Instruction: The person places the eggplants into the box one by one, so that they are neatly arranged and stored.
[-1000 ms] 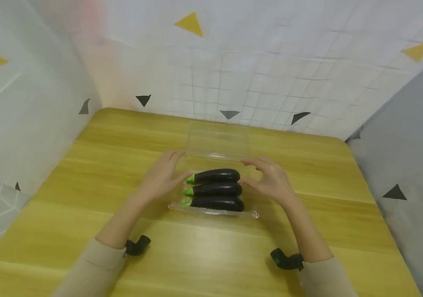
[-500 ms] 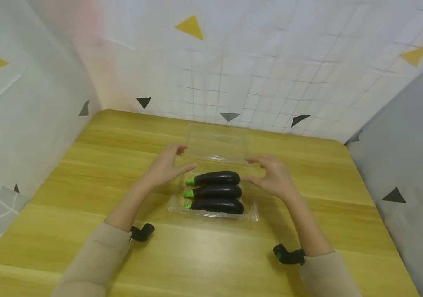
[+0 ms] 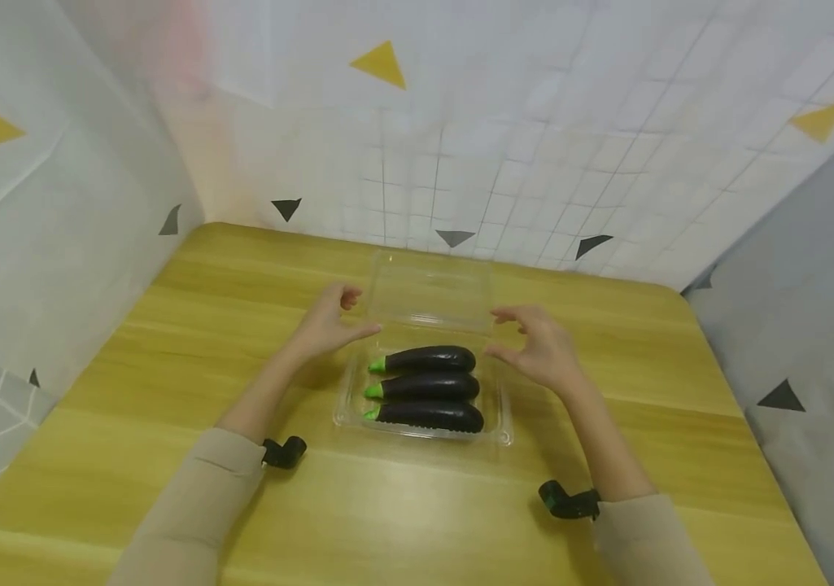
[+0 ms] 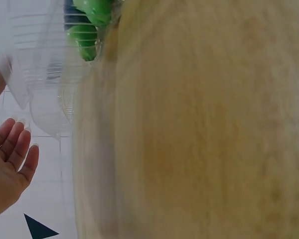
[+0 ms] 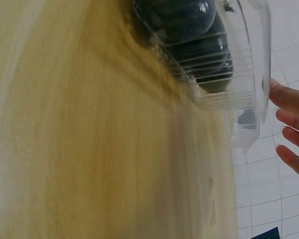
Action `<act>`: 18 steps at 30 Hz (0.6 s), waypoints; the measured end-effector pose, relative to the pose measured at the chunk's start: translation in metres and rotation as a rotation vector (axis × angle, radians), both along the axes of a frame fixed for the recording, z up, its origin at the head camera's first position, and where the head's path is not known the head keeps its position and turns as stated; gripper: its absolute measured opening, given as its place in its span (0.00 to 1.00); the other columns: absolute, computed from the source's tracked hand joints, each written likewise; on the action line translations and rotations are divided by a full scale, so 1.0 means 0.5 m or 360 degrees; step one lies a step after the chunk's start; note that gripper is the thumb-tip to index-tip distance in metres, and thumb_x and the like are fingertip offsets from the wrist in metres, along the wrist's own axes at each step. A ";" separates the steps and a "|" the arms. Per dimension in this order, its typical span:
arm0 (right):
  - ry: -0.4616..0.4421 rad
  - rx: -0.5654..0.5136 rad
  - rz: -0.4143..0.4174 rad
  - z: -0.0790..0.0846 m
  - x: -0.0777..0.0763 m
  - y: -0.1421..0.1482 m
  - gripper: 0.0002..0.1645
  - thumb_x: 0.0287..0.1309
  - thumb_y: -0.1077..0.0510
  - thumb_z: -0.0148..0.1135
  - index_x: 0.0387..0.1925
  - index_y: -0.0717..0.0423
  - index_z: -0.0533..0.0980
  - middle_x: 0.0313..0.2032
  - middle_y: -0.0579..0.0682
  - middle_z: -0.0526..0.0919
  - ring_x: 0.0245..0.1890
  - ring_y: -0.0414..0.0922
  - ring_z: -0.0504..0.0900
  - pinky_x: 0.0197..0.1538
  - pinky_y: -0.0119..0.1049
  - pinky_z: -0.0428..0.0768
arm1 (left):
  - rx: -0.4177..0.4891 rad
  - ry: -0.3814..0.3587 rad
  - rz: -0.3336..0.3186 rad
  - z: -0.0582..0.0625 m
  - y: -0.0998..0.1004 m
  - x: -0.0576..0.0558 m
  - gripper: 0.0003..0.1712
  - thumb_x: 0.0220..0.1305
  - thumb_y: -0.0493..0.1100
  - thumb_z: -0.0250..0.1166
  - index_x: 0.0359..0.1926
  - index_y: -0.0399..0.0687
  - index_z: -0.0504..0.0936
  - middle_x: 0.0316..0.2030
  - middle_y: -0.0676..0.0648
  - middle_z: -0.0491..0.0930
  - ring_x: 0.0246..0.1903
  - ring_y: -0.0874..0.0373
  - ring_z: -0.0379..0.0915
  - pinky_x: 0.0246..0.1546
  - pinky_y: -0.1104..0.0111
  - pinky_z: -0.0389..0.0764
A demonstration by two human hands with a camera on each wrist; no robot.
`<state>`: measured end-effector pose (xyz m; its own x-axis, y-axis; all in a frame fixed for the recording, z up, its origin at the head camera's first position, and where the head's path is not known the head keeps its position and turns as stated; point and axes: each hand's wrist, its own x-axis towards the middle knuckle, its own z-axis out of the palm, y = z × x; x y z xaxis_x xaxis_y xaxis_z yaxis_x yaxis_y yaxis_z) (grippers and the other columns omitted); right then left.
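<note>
Three dark eggplants (image 3: 427, 387) with green stem ends lie side by side in the base of a clear plastic clamshell box (image 3: 347, 419). Its lid (image 3: 431, 289) stands open at the back. My left hand (image 3: 325, 324) hovers by the box's back left corner, thumb stretched toward the rim and fingers loosely bent, holding nothing. On the opposite side, my right hand (image 3: 539, 348) is at the back right corner with thumb and fingers apart. In the right wrist view, that thumb (image 5: 284, 97) is right at the clear rim. The left wrist view shows green eggplant stems (image 4: 92, 12) through the ribbed side wall.
The box stands on a wooden table (image 3: 417, 505). Behind the table rises a white sheet wall (image 3: 534, 146) with triangle marks; more sheeting closes off both sides. A black wrist mount sits on each forearm, the left one (image 3: 285, 452) and the right one (image 3: 569, 500).
My left hand has moved back from the rear eggplant's stem to the box corner. My right hand has drawn slightly outward from the eggplants' ends. The view has tilted a little upward.
</note>
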<state>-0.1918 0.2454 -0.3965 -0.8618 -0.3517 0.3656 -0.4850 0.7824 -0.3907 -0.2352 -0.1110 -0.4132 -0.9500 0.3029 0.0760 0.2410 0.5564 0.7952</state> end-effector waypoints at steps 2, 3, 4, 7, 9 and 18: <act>-0.0022 0.0003 -0.0007 -0.005 -0.005 0.002 0.38 0.42 0.47 0.78 0.56 0.51 0.76 0.46 0.48 0.83 0.42 0.53 0.80 0.40 0.46 0.81 | -0.0012 -0.0002 -0.0002 -0.004 -0.003 -0.003 0.45 0.52 0.58 0.73 0.61 0.35 0.66 0.52 0.41 0.70 0.52 0.47 0.66 0.56 0.57 0.72; -0.0027 0.0003 -0.0010 -0.007 -0.007 0.003 0.38 0.42 0.47 0.78 0.56 0.51 0.76 0.46 0.49 0.83 0.42 0.53 0.79 0.41 0.46 0.81 | -0.0015 0.0000 -0.0006 -0.006 -0.003 -0.005 0.45 0.52 0.58 0.73 0.61 0.35 0.66 0.52 0.41 0.69 0.53 0.47 0.66 0.56 0.57 0.72; -0.0033 -0.0004 -0.0012 -0.009 -0.009 0.005 0.38 0.43 0.47 0.78 0.57 0.52 0.76 0.46 0.49 0.83 0.43 0.53 0.79 0.41 0.46 0.81 | -0.0019 0.0001 -0.0009 -0.007 -0.004 -0.006 0.45 0.52 0.59 0.73 0.61 0.35 0.66 0.52 0.41 0.69 0.52 0.47 0.66 0.56 0.57 0.72; -0.0044 -0.0024 -0.0011 -0.014 -0.016 0.007 0.37 0.43 0.49 0.78 0.57 0.53 0.75 0.46 0.50 0.82 0.45 0.54 0.78 0.43 0.47 0.81 | -0.0013 0.0003 -0.0016 -0.009 -0.002 -0.013 0.46 0.52 0.61 0.72 0.61 0.35 0.66 0.52 0.40 0.70 0.52 0.47 0.66 0.56 0.57 0.72; -0.0046 -0.0032 -0.0010 -0.015 -0.020 0.008 0.37 0.44 0.50 0.78 0.57 0.53 0.75 0.46 0.50 0.82 0.46 0.54 0.78 0.44 0.47 0.80 | 0.0000 -0.0008 -0.0018 -0.010 0.000 -0.019 0.46 0.52 0.61 0.72 0.60 0.35 0.66 0.53 0.40 0.70 0.53 0.48 0.66 0.56 0.57 0.72; -0.0043 -0.0035 0.0000 -0.021 -0.031 0.005 0.35 0.46 0.50 0.77 0.57 0.54 0.76 0.46 0.50 0.82 0.47 0.54 0.77 0.44 0.47 0.81 | 0.0020 -0.0083 -0.0002 -0.019 0.004 -0.036 0.45 0.53 0.59 0.72 0.60 0.34 0.67 0.51 0.40 0.71 0.51 0.47 0.67 0.55 0.57 0.72</act>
